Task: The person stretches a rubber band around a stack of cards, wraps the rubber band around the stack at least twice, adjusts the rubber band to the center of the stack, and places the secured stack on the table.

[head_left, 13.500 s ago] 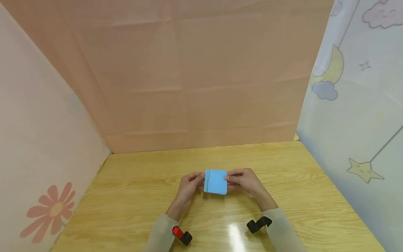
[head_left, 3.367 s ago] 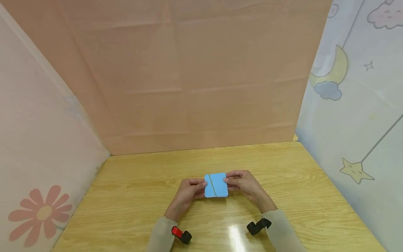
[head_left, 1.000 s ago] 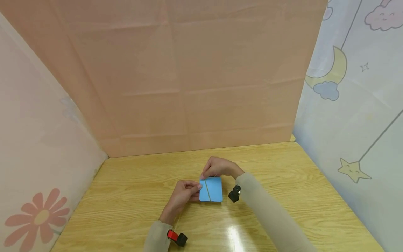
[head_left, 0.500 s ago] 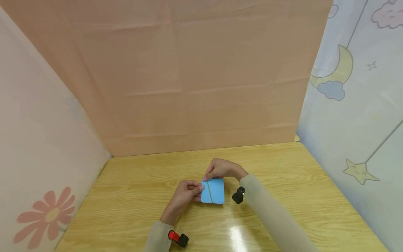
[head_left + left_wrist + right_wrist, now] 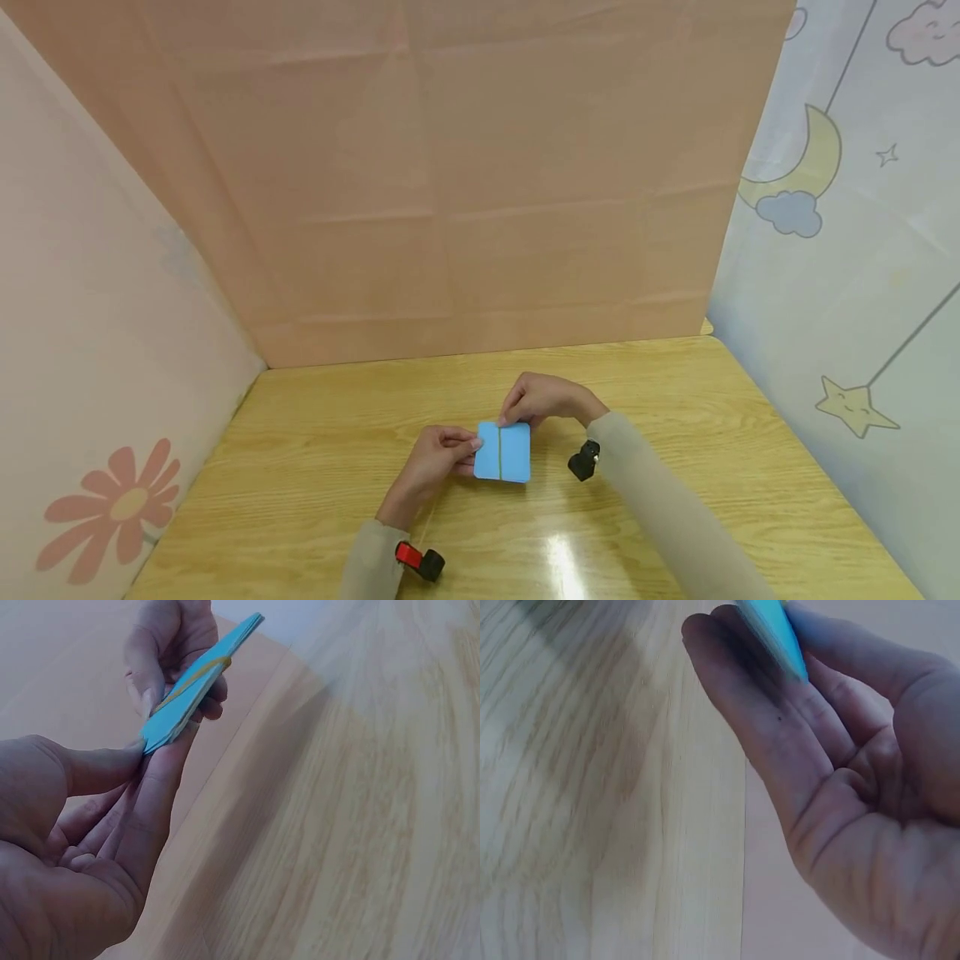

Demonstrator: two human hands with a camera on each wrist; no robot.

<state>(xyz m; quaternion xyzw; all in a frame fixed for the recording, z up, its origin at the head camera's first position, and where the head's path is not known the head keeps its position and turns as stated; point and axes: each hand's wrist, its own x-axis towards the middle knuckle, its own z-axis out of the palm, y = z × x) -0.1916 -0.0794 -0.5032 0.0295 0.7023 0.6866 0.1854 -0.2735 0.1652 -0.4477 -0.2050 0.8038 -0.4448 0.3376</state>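
A small stack of light blue square cards (image 5: pixel 516 457) with rounded corners is held above the table. Around it runs a thin yellowish rubber band (image 5: pixel 500 458), nearly straight from top to bottom, slightly left of the middle. My left hand (image 5: pixel 431 462) pinches the left edge, thumb on top and fingers underneath. From the far side my right hand (image 5: pixel 543 396) reaches over and pinches at the top edge, where the band crosses. In the left wrist view the layered card edges (image 5: pixel 169 731) show. The right wrist view catches only a corner of the stack (image 5: pixel 780 634).
Below the hands is a wood-grain table (image 5: pixel 337 433). A plain orange-brown sheet (image 5: pixel 450 183) hangs behind it. Patterned walls stand left and right, with a flower (image 5: pixel 123 504) and a star (image 5: pixel 857 407). A camera sits on each wrist.
Earlier, both hands held the stack by its sides. The right hand has since moved to the top edge and shifted right along it; the band, slanted before, now runs almost straight, nearer the middle.
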